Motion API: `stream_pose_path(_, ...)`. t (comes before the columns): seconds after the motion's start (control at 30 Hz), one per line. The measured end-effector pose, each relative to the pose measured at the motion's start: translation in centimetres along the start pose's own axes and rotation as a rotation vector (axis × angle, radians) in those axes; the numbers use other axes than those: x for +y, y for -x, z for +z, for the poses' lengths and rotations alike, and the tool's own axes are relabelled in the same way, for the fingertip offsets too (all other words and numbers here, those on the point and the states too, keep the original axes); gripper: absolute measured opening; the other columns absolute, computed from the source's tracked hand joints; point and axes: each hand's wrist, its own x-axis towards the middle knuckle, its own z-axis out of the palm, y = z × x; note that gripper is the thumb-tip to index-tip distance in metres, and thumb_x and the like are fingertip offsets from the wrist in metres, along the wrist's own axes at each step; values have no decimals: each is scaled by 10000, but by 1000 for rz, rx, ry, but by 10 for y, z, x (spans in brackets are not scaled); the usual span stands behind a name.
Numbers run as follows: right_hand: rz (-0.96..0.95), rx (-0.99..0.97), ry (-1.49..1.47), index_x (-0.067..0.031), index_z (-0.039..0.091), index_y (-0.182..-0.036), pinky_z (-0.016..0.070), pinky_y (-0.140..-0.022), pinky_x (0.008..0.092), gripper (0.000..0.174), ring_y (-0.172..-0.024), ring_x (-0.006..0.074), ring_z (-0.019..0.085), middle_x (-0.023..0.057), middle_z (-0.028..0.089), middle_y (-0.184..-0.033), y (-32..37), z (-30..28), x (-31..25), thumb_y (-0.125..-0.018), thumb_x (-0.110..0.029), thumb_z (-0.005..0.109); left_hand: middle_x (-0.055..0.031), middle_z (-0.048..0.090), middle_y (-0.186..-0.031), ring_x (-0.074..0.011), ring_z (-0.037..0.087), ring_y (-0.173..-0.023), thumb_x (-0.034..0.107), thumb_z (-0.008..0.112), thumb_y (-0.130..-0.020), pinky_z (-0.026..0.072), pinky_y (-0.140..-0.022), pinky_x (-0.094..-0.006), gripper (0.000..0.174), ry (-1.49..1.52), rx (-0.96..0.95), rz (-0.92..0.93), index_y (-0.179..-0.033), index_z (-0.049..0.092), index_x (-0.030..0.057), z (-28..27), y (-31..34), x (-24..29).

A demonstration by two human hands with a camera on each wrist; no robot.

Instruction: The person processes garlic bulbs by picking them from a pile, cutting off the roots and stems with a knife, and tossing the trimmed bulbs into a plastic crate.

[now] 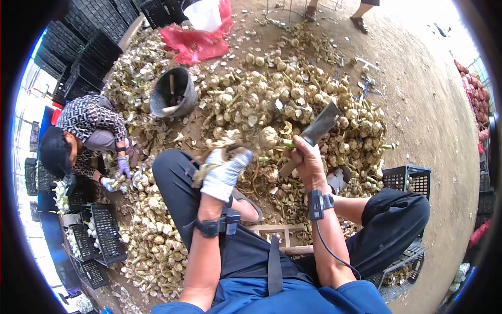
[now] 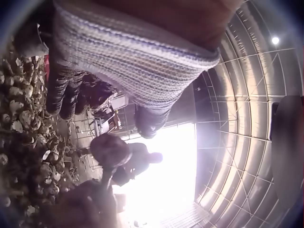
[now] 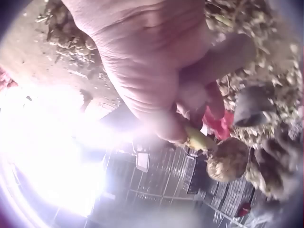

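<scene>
Nearest, wears a striped work glove on the left hand (image 1: 226,171), raised over the knee – fingers (image 2: 66,95) curled, though cannot tell whether round anything. Just beyond, clamps the bare right hand (image 1: 307,159) round the handle of a cleaver (image 1: 321,124), blade tilted up and away, and pinches with the same fingers (image 3: 164,121) the green stalk of a garlic bulb (image 1: 269,137), held in the air between both hands, near the glove's fingertips. Faces a broad garlic heap (image 1: 293,94) on the dirt floor (image 1: 429,120) – with a grey bucket (image 1: 172,93) at its left edge, a crouching person (image 1: 89,131) with gloved hands in the bulbs beside black crates (image 1: 99,235), a red sack (image 1: 196,44) farther back, and two sandalled feet (image 1: 360,22) at the far rim
</scene>
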Motion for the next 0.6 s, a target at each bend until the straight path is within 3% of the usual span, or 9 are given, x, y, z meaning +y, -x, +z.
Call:
stream_pose_path(0.17,131,-178,-322,-50,616,-974,525,-645,331,230,-468,81,399,18,627,-777,27,51,23,-879,-210,749,-35,648,-1220,-144,604,-1082,191,829,-824,494,-925,-291,613,426,-148,-4,-1347,545,44,21,6,8)
stream_pose_path(0.23,113,-151,-195,-47,617,-981,510,-588,303,290,-477,75,417,18,626,-775,38,69,20,-887,-284,756,-31,652,-1203,-145,608,-1082,189,846,-803,499,-917,-294,615,518,-140,61,-1330,558,53,18,14,17)
stream_pose_path(0.37,-173,-38,432,-59,632,-801,457,-500,277,284,-494,65,473,3,623,-764,44,79,-1,-906,-298,744,-44,654,-1197,-152,617,-1078,197,842,-807,515,-903,-299,582,456,-65,177,-1299,571,47,8,13,9)
stream_pose_path(0.4,-368,-12,755,-34,616,-830,496,-579,343,204,-567,179,575,18,561,-674,34,69,2,-844,-174,764,-50,652,-1207,-153,619,-1075,213,839,-812,512,-915,-299,582,407,-67,195,-1298,570,39,5,12,7)
stream_pose_path(0.43,-540,-49,920,-38,608,-823,488,-582,357,204,-590,213,588,38,560,-686,34,71,-4,-813,-160,772,-57,651,-1216,-153,620,-1073,228,836,-816,509,-927,-299,583,359,-70,211,-1296,569,31,2,10,3)
stream_pose_path(0.47,-713,-85,1084,-42,600,-817,480,-586,371,210,-612,247,601,59,559,-697,36,75,-13,-782,-146,779,-79,673,-1165,-168,637,-1054,171,745,-898,533,-875,-288,415,313,-109,198,-1257,590,32,-1,2,-9)
stream_pose_path(0.5,-886,-120,1245,-45,592,-811,472,-589,386,221,-635,281,614,79,558,-708,40,79,-22,-751,-132,787,-78,672,-1159,-169,641,-1044,151,708,-917,540,-872,-296,388,554,-244,111,-1258,579,21,-4,-5,-21)
stream_pose_path(0.53,-907,-176,1280,-58,566,-781,483,-601,413,228,-714,345,620,111,576,-792,48,88,-31,-698,-106,773,-76,671,-1154,-170,645,-1034,131,672,-935,548,-868,-304,361,792,-378,19,-1259,568,10,-5,-13,-29)
stream_pose_path(0.6,-924,-231,1369,-65,566,-791,495,-606,416,220,-712,331,629,99,583,-814,57,97,-38,-694,-100,761,-127,645,-1205,-208,637,-1083,151,546,-998,546,-919,-333,331,-146,-378,181,-1284,522,-14,-7,-12,-11)
